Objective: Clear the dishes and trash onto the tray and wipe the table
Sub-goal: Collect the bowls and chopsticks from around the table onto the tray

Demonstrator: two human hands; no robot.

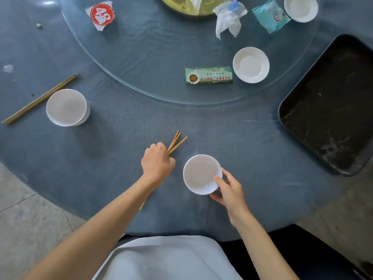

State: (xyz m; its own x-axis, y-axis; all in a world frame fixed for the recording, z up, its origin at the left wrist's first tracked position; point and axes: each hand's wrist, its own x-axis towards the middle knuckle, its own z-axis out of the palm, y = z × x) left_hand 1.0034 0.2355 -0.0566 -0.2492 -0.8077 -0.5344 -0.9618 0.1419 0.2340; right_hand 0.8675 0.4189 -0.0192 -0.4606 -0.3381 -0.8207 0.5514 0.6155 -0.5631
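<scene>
Gripping thin wooden chopsticks [175, 142], the left hand [157, 165] curls its fingers; the right hand [229, 191] pinches a smooth round white bowl [201, 174] on the blue woven desk [125, 138], black tray [331, 106] at two o'clock.

A restaurant dining room: round clothed table [232, 138] with glass lazy Susan [151, 57] (numbered table card [102, 14], bussing tray [331, 102]).

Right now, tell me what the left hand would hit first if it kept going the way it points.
The left hand, gripping chopsticks, points up-right over bare tablecloth. Likely first: the glass turntable edge, near the green card; height is unclear.
</scene>
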